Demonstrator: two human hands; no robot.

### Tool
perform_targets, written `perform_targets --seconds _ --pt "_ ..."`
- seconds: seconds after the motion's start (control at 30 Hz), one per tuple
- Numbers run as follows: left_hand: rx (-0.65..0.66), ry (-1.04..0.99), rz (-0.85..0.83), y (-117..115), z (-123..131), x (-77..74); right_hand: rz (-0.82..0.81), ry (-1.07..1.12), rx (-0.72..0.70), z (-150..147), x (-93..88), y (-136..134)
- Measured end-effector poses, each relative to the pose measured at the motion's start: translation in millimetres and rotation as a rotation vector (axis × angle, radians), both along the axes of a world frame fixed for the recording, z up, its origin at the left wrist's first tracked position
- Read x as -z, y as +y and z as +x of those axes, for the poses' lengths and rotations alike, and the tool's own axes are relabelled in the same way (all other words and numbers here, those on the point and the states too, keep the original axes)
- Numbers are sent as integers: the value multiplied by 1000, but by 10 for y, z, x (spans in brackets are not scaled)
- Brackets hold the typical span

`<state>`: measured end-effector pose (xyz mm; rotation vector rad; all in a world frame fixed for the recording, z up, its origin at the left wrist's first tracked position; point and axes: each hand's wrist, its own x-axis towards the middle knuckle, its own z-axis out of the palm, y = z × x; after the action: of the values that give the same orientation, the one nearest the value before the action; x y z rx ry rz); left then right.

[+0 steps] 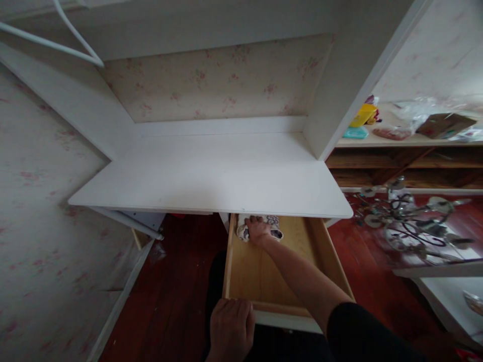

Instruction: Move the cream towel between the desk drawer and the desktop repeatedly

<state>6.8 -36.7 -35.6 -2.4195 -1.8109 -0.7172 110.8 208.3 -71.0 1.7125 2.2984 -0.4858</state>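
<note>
A wooden drawer (271, 281) is pulled out from under the white desk (226, 173). My left hand (232, 327) is closed over the top edge of its front panel, near the left corner. Reaching into the drawer's back left corner, my right hand (258, 230) has its fingers on a folded patterned cloth (276, 234), whitish with dark markings. The cloth lies partly beneath the desktop's front edge, and my hand covers some of it.
A chandelier (411, 216) with several arms lies to the right. Behind it, a low wooden shelf (377, 160) carries plastic bags, a yellow item (363, 115) and a brown box (445, 125). A white cable (75, 48) hangs at upper left. Flowered wallpaper (33, 201) borders the left side.
</note>
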Motion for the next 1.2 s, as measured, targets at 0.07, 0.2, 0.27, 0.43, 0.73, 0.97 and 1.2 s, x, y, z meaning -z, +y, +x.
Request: perform_targets --seconds 0.07,0.2,0.27,0.43,0.73,0.97,1.2 --pt "4 1 1 -2 -2 2 -6 -11 24 222 18 51" --pt "-4 -4 17 -1 0 29 -24 -46 61 875 23 115" --pt "-1 -2 30 5 -1 42 -33 -58 48 1187 6 85" --pt "11 8 36 11 -9 41 -58 -50 -75 1545 20 -330" --pt "28 -15 7 -1 -23 35 -140 89 -275 1402 203 -1278" --pt "36 7 2 -35 -32 31 -121 500 -69 970 69 -939" --pt "71 -114 38 -54 -69 -49 -711 1248 732 289 -129 -782"
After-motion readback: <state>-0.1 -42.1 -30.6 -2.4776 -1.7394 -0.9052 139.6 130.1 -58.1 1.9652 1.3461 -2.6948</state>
